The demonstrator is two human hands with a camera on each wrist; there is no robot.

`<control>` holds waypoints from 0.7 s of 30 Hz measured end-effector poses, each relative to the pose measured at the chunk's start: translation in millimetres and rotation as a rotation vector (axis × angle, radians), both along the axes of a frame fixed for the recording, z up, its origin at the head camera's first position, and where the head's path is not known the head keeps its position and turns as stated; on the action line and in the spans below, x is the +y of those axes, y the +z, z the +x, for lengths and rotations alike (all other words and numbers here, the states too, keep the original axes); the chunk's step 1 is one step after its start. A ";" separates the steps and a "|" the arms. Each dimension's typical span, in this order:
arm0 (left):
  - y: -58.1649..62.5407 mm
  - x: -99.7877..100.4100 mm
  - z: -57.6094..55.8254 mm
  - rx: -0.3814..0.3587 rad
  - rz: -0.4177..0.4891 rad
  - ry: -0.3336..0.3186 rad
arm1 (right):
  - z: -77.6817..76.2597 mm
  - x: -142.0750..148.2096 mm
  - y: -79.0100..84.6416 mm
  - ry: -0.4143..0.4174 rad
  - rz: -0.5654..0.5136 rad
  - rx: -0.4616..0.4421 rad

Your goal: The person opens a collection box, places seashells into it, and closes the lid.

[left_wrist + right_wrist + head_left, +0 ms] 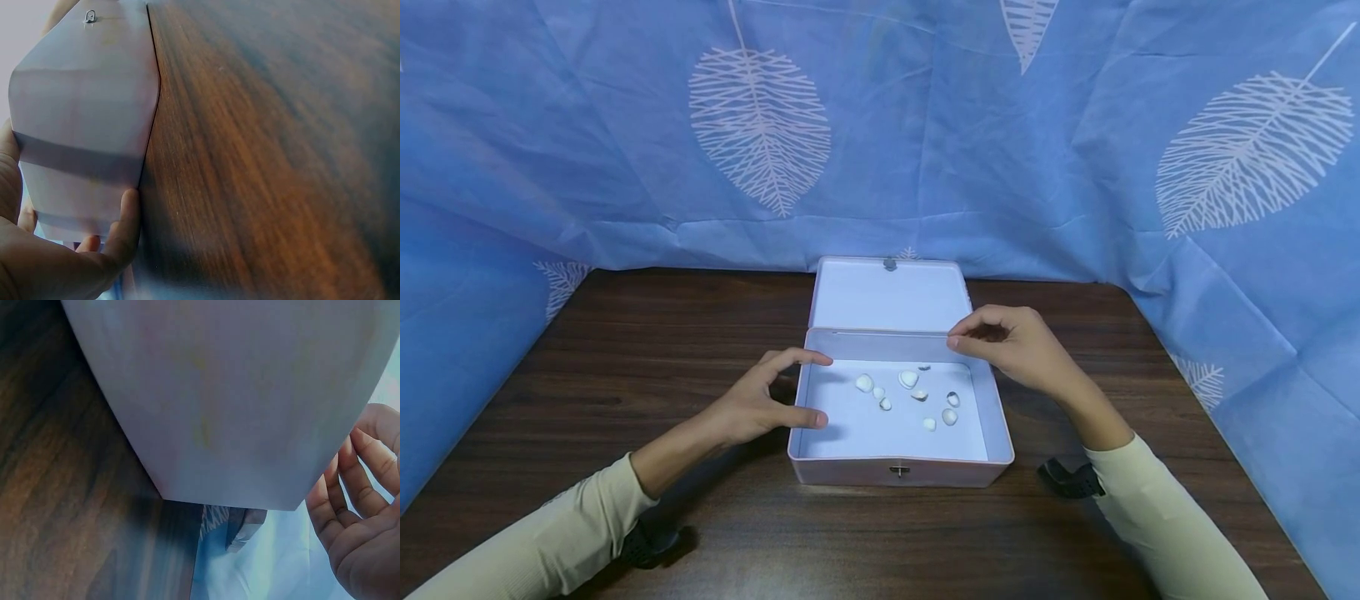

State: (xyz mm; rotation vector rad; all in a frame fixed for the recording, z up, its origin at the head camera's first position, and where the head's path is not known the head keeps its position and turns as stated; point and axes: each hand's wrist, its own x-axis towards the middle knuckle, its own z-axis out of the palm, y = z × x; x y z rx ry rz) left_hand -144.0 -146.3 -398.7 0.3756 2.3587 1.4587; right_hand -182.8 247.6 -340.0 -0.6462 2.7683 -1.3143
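A white metal box (901, 472) with a latch stands on the table, its lid (889, 293) swung open towards the back. Several small white and brownish seashells (908, 379) lie scattered on its floor. My left hand (752, 404) holds the box's left wall, thumb and index finger reaching over the rim. In the left wrist view, other fingers (128, 215) touch the box's outer side. Over the rear right corner is my right hand (1018, 343), thumb and index tips close together. Whether a shell is between them is hidden.
The dark wooden table (715, 533) extends around the box. Blue cloth (970, 150) with white leaf prints hangs behind and at both sides. A black wrist device (1070, 481) sits at the right sleeve, another black device (651, 546) at the left.
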 end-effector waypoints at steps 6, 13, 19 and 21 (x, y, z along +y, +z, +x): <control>-0.2 0.1 -0.6 0.012 -0.009 -0.007 | 0.3 5.4 -1.9 -0.026 -0.006 0.011; -0.3 -0.5 -0.9 0.019 -0.011 -0.018 | -2.9 15.7 -4.1 -0.100 -0.030 0.007; 0.1 -2.1 0.8 0.028 -0.004 -0.061 | -8.8 22.9 -5.9 -0.146 -0.010 0.013; 0.9 -2.4 2.0 0.034 0.003 -0.071 | -10.5 25.2 -5.9 -0.160 0.002 0.009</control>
